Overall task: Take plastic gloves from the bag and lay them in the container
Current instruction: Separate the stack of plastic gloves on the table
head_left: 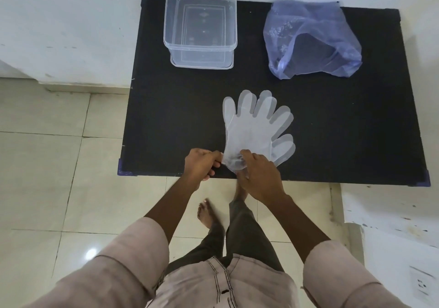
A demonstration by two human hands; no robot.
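Observation:
Clear plastic gloves lie stacked on the black table, fingers pointing away from me. My left hand pinches the cuff edge at the near left. My right hand grips the same cuff from the right, fingers pressed into the plastic. A clear rectangular container stands at the table's far left with nothing visible inside. A crumpled bluish plastic bag lies at the far right, its mouth toward me.
The table's front edge runs just under my hands, with purple corner guards. A white wall stands behind the table, tiled floor to the left, and a white paint-flecked ledge at the right.

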